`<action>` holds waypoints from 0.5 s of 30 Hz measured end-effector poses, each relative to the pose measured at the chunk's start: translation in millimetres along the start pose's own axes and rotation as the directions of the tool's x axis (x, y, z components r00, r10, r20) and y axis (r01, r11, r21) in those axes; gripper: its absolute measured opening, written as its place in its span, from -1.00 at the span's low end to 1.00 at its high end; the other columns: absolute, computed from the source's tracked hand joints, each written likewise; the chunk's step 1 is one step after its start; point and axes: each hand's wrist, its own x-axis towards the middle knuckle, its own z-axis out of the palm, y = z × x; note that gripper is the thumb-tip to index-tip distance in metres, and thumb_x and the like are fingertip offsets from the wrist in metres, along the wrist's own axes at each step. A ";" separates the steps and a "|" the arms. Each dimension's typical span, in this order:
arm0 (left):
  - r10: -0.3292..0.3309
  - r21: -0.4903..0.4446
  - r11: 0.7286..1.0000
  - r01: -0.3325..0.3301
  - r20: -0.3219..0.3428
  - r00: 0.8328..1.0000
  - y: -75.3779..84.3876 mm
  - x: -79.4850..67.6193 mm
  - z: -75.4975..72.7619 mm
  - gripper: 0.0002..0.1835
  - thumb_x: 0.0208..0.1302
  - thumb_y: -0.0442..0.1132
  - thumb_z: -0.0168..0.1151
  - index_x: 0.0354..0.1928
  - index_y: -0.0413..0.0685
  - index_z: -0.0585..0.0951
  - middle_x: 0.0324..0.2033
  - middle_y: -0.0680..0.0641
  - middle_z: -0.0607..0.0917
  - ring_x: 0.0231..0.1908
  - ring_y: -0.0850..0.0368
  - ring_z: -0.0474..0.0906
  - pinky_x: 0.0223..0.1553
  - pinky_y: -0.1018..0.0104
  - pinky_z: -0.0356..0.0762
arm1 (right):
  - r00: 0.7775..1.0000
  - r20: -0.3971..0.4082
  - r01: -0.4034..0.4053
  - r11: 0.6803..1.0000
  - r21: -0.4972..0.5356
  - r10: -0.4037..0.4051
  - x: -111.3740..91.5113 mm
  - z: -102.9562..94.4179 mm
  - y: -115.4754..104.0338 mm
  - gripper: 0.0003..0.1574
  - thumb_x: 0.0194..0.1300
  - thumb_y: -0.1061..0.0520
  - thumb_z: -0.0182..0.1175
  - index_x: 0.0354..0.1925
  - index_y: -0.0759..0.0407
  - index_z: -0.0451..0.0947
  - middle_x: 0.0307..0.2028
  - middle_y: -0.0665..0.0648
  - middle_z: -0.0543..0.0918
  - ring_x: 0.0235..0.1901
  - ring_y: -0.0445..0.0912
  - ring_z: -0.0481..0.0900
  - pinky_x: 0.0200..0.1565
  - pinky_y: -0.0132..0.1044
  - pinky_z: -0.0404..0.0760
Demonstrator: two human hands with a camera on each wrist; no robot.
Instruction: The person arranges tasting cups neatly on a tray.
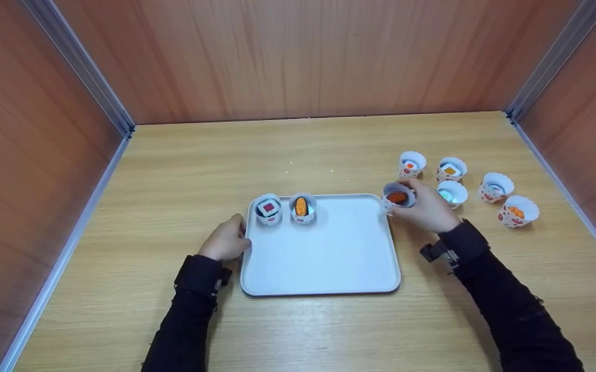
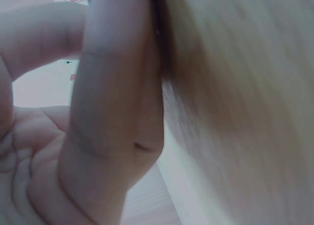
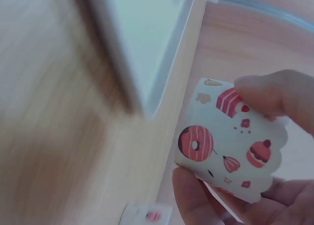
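Cup (image 3: 226, 142) in right hand (image 1: 428, 208)

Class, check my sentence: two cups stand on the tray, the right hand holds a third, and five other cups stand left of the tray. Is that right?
No: the five other cups stand right of the tray, as the head view shows. The rest holds: two cups on the tray, the right hand holding a third cup.

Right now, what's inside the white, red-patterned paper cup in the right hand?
A reddish-orange, lumpy piece shows inside the cup; whatever lies beneath it is covered.
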 end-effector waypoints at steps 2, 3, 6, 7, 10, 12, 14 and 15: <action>0.009 0.001 1.000 -0.009 -0.002 1.000 0.4 -0.1 0.1 -0.78 0.13 -0.43 0.10 -0.15 -0.23 0.39 -0.48 -0.05 0.45 -0.57 0.11 0.43 -0.58 0.37 0.36 | 1.000 0.006 0.019 1.000 0.003 -0.019 6.5 5.8 -7.6 -0.13 0.17 0.06 0.37 0.35 0.23 0.24 0.25 0.32 0.46 0.20 0.17 0.45 0.22 0.10 0.43; 0.014 0.001 1.000 -0.014 -0.002 1.000 0.7 0.0 0.2 -0.78 0.13 -0.43 0.10 -0.15 -0.24 0.39 -0.48 -0.05 0.45 -0.57 0.12 0.42 -0.58 0.37 0.36 | 1.000 0.012 0.026 1.000 0.006 -0.026 9.6 8.5 -11.5 -0.14 0.16 0.06 0.38 0.34 0.22 0.26 0.24 0.31 0.46 0.20 0.16 0.45 0.23 0.09 0.43; 0.027 0.001 1.000 -0.027 -0.004 1.000 1.5 0.6 1.0 -0.78 0.12 -0.43 0.09 -0.16 -0.24 0.38 -0.48 -0.04 0.45 -0.57 0.12 0.41 -0.57 0.37 0.35 | 0.999 0.035 0.032 0.999 0.034 -0.034 18.2 16.8 -21.9 -0.15 0.15 0.07 0.39 0.32 0.23 0.27 0.24 0.29 0.46 0.22 0.15 0.43 0.26 0.08 0.40; 0.026 0.001 1.000 -0.026 -0.003 1.000 1.9 0.8 1.3 -0.78 0.12 -0.43 0.09 -0.17 -0.24 0.38 -0.48 -0.04 0.45 -0.56 0.12 0.41 -0.57 0.37 0.35 | 0.999 0.043 0.028 0.999 0.039 -0.030 20.9 19.7 -25.3 -0.15 0.14 0.07 0.39 0.32 0.22 0.27 0.24 0.28 0.46 0.22 0.15 0.43 0.28 0.08 0.39; 0.022 0.001 1.000 -0.022 -0.001 1.000 2.8 1.4 2.0 -0.78 0.13 -0.43 0.10 -0.17 -0.23 0.38 -0.49 -0.04 0.44 -0.55 0.12 0.40 -0.57 0.36 0.34 | 0.997 0.075 0.016 0.998 0.055 -0.021 28.8 29.3 -33.6 -0.16 0.13 0.08 0.39 0.31 0.20 0.27 0.24 0.26 0.46 0.24 0.14 0.42 0.30 0.07 0.38; 0.018 0.002 1.000 -0.018 -0.002 1.000 3.0 1.6 2.6 -0.78 0.13 -0.44 0.10 -0.17 -0.23 0.38 -0.49 -0.04 0.44 -0.55 0.12 0.40 -0.57 0.36 0.34 | 0.996 0.092 0.019 0.999 0.051 -0.024 33.3 36.5 -38.1 -0.17 0.13 0.10 0.39 0.31 0.18 0.28 0.24 0.26 0.47 0.23 0.13 0.43 0.30 0.05 0.38; 0.017 0.004 1.000 -0.017 -0.002 1.000 2.6 1.6 3.0 -0.78 0.13 -0.43 0.11 -0.17 -0.23 0.38 -0.50 -0.03 0.43 -0.56 0.12 0.40 -0.57 0.36 0.34 | 0.993 0.112 0.030 0.999 0.042 -0.035 37.4 43.6 -41.9 -0.19 0.13 0.13 0.38 0.30 0.19 0.29 0.22 0.26 0.49 0.22 0.13 0.45 0.29 0.04 0.39; 0.017 0.005 1.000 -0.017 -0.003 1.000 2.4 1.6 3.1 -0.78 0.12 -0.43 0.11 -0.17 -0.23 0.38 -0.50 -0.03 0.43 -0.56 0.12 0.40 -0.57 0.36 0.34 | 0.992 0.124 0.034 0.999 0.036 -0.038 39.4 47.0 -43.7 -0.20 0.13 0.14 0.38 0.30 0.19 0.30 0.22 0.26 0.49 0.21 0.12 0.45 0.28 0.04 0.40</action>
